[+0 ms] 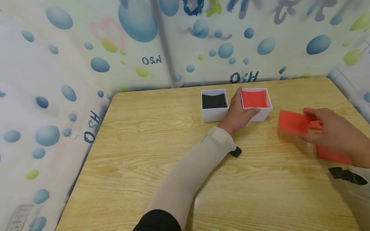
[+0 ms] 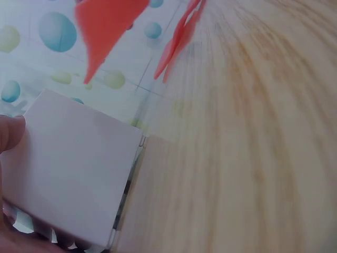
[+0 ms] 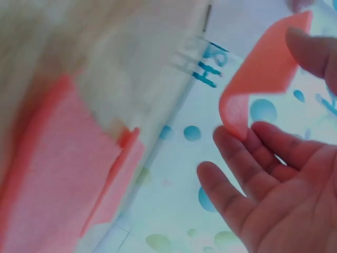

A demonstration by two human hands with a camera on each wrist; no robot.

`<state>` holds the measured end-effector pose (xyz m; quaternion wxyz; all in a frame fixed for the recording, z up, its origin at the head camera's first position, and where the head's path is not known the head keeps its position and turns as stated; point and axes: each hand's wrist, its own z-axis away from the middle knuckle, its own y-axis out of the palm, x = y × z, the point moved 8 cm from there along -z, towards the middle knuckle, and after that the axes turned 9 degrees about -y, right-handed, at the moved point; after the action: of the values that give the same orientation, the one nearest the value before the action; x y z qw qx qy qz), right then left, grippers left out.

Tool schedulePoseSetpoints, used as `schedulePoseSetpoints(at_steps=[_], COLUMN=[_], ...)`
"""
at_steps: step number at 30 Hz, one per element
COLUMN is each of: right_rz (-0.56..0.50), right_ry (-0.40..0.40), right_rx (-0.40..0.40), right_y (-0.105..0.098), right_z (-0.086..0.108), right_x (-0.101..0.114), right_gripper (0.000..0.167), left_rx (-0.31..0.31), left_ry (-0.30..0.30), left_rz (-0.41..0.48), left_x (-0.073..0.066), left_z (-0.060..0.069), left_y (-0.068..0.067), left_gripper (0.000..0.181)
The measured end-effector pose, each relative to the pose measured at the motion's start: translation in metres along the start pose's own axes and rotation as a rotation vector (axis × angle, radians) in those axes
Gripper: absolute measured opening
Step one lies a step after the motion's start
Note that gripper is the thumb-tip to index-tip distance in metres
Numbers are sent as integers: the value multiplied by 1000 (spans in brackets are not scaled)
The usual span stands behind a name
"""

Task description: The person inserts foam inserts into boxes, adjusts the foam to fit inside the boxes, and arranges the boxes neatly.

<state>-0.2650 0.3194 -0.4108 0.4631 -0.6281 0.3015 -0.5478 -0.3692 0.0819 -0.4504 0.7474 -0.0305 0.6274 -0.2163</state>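
My left hand (image 1: 236, 116) grips a small white box (image 1: 261, 115), thumb on its front and fingers along its left side. Inside the box lies red felt-like sheet material (image 1: 254, 98). In the left wrist view the thumb (image 2: 11, 133) lies against the box's white wall. To the right of the box, my right hand (image 1: 339, 133) pinches a red felt-like sheet (image 1: 293, 122) above the table. The right wrist view has this sheet (image 3: 263, 68) bent between thumb and fingertips. Other red sheets (image 1: 332, 154) lie under and beside the right hand, partly hidden by it.
A second white box (image 1: 214, 115), holding black sheet material (image 1: 214, 101), stands just left of the left hand. Both boxes are near the back edge of the wooden table (image 1: 130, 144). A patterned curtain (image 1: 179, 41) hangs behind and to the left.
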Motion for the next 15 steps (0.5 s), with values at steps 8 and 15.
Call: schedulePoseSetpoints(at_steps=[8, 15], right_rz=[-97, -230], right_ry=[19, -12], right_rx=[-197, -290], right_y=[-20, -23], right_z=[-6, -22], right_x=[13, 33], right_gripper=[96, 95], left_rx=[1, 11], left_ry=[13, 9], left_rz=[9, 24], left_x=[-1, 0], left_z=[-1, -1], left_y=[0, 2], left_gripper=[99, 101])
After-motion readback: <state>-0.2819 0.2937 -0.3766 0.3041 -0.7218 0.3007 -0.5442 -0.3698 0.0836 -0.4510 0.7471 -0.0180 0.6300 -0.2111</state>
